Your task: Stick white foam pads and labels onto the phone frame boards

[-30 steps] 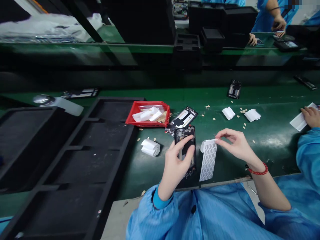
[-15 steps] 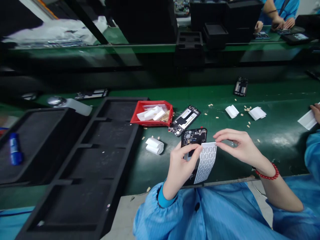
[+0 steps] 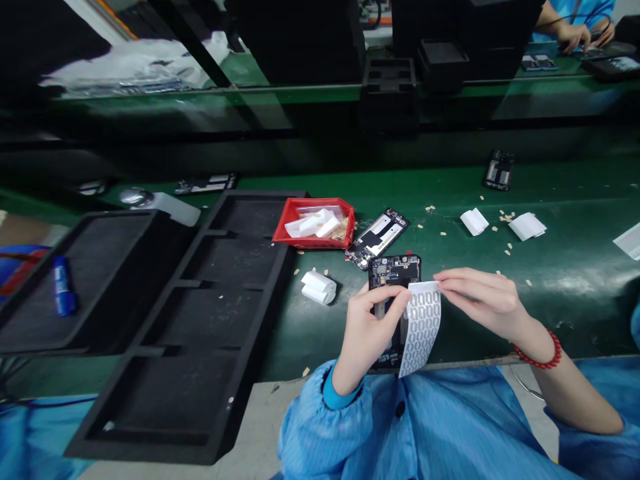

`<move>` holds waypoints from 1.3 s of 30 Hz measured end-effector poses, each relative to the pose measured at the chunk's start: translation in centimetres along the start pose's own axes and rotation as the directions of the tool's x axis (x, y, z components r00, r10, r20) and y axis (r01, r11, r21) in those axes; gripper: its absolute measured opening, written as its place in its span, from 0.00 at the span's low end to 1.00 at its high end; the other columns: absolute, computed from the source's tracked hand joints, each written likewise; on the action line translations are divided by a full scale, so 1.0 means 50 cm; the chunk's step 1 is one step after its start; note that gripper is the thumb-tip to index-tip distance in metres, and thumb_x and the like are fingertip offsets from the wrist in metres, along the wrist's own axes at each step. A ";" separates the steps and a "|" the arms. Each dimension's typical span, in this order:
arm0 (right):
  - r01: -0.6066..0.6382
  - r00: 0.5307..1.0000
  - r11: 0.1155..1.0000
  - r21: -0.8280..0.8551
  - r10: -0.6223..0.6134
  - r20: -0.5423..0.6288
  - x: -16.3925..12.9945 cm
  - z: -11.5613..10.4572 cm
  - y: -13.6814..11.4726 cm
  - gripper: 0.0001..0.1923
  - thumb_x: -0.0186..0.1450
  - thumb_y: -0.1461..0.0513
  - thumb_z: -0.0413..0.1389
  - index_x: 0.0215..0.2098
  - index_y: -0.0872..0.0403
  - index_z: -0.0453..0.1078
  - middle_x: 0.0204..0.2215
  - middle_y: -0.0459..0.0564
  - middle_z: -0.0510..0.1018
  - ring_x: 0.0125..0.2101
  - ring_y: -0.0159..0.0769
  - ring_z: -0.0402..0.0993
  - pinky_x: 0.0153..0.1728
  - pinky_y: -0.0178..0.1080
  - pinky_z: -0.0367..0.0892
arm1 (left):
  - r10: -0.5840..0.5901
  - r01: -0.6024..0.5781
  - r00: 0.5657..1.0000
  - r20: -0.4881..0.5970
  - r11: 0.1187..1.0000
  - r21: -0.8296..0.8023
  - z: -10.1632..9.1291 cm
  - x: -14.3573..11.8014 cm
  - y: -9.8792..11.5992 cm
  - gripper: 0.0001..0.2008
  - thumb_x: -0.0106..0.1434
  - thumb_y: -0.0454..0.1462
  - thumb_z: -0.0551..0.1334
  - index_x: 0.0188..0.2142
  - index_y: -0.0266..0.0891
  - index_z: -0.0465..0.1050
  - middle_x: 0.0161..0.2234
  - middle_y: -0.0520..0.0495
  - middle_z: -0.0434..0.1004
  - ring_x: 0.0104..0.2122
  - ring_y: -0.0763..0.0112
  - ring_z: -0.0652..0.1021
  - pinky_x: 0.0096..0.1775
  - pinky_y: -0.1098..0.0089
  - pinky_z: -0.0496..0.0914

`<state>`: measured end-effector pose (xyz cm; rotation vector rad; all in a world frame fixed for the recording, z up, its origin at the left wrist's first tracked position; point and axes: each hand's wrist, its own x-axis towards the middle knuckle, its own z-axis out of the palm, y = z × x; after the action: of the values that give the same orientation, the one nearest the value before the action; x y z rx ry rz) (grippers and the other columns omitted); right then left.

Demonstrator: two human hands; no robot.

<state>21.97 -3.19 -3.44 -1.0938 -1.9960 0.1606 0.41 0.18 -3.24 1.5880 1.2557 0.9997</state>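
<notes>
My left hand (image 3: 367, 330) grips an opened black phone body (image 3: 393, 273), its circuit side up, just above the near edge of the green bench (image 3: 450, 193). My right hand (image 3: 483, 300) pinches the top of a white sticker strip (image 3: 423, 327) printed with rows of small ovals; the strip hangs down over the phone's right side. My left thumb touches the strip's upper left corner. A second opened phone (image 3: 377, 238) lies on the bench just beyond, beside a red bin (image 3: 315, 227) of white rolled strips.
Large black foam trays (image 3: 200, 320) fill the left. A white roll (image 3: 319, 288) lies near my left hand. Folded white strips (image 3: 473, 221) (image 3: 527, 226), tan scraps and another phone body (image 3: 499, 170) lie further right. A blue tube (image 3: 63, 285) rests far left. Another person's hands (image 3: 580, 33) work at the far bench.
My right hand brought the sticker strip left until it overlaps the phone in my left hand, and the phone was turned more upright. The view shifted left; the neighbour's hand left the frame.
</notes>
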 end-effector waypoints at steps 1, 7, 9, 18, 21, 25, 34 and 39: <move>-0.011 1.000 1.000 0.025 0.011 0.010 0.001 0.000 0.000 0.07 0.68 0.69 0.58 0.42 0.54 0.77 0.40 0.53 0.85 0.37 0.37 0.84 0.39 0.37 0.82 | -0.008 0.008 1.000 0.000 1.000 -0.001 0.000 0.000 0.000 0.07 0.58 0.39 0.67 0.27 0.41 0.84 0.30 0.47 0.85 0.31 0.65 0.82 0.35 0.69 0.74; -0.108 0.994 0.978 0.176 0.103 0.038 0.007 -0.013 -0.011 0.05 0.68 0.69 0.58 0.39 0.54 0.74 0.43 0.55 0.83 0.42 0.37 0.82 0.42 0.38 0.80 | -0.068 0.068 0.998 -0.004 0.998 0.018 0.000 0.003 -0.010 0.09 0.59 0.41 0.66 0.28 0.41 0.84 0.30 0.46 0.86 0.34 0.61 0.82 0.39 0.65 0.74; -0.160 0.987 0.966 0.204 0.156 0.038 0.008 -0.021 -0.017 0.05 0.68 0.69 0.58 0.38 0.53 0.73 0.46 0.55 0.82 0.45 0.38 0.81 0.46 0.40 0.78 | -0.084 0.083 0.996 0.018 0.996 0.024 0.008 0.010 -0.022 0.09 0.59 0.42 0.66 0.29 0.41 0.84 0.31 0.46 0.87 0.36 0.59 0.82 0.41 0.63 0.74; -0.174 0.975 0.968 0.179 0.143 0.171 0.050 -0.029 -0.026 0.06 0.71 0.69 0.53 0.39 0.52 0.68 0.52 0.57 0.76 0.53 0.39 0.75 0.51 0.43 0.74 | -0.071 0.066 0.993 0.090 0.996 0.055 -0.020 0.051 -0.052 0.14 0.65 0.39 0.59 0.42 0.39 0.82 0.45 0.43 0.86 0.47 0.56 0.82 0.52 0.59 0.73; -0.107 0.969 0.982 0.153 0.069 0.237 0.082 -0.015 -0.034 0.06 0.72 0.68 0.51 0.39 0.53 0.67 0.53 0.59 0.75 0.54 0.42 0.74 0.52 0.46 0.74 | -0.002 -0.005 0.994 0.113 0.998 0.066 -0.044 0.028 -0.023 0.14 0.65 0.35 0.58 0.46 0.41 0.80 0.49 0.44 0.84 0.50 0.58 0.81 0.53 0.60 0.72; -0.022 0.953 0.991 0.135 -0.020 0.303 0.116 0.005 -0.042 0.07 0.73 0.67 0.49 0.39 0.54 0.69 0.55 0.62 0.74 0.56 0.46 0.73 0.54 0.50 0.73 | 0.113 -0.115 0.971 0.209 0.993 -0.003 -0.044 -0.021 0.012 0.16 0.68 0.33 0.57 0.50 0.43 0.79 0.51 0.45 0.83 0.52 0.61 0.81 0.54 0.62 0.73; -0.377 0.923 0.840 0.389 0.374 0.087 0.111 0.038 -0.068 0.04 0.67 0.61 0.61 0.35 0.52 0.75 0.49 0.56 0.79 0.52 0.44 0.77 0.53 0.49 0.73 | 0.040 -0.015 0.981 0.192 0.991 -0.130 -0.039 -0.060 0.027 0.24 0.69 0.32 0.58 0.64 0.46 0.68 0.63 0.48 0.72 0.64 0.64 0.71 0.63 0.65 0.66; -0.399 0.916 0.774 0.492 0.365 0.169 0.106 0.049 -0.078 0.07 0.67 0.63 0.60 0.31 0.53 0.75 0.54 0.57 0.77 0.56 0.44 0.75 0.54 0.47 0.72 | 0.054 -0.018 0.975 0.217 0.986 -0.168 -0.039 -0.061 0.029 0.24 0.70 0.32 0.57 0.64 0.47 0.67 0.64 0.49 0.70 0.65 0.64 0.69 0.64 0.65 0.65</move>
<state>16.27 -0.97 0.02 -1.1209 -1.6078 0.9112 -1.54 -2.73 -1.49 1.5497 0.9702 0.8973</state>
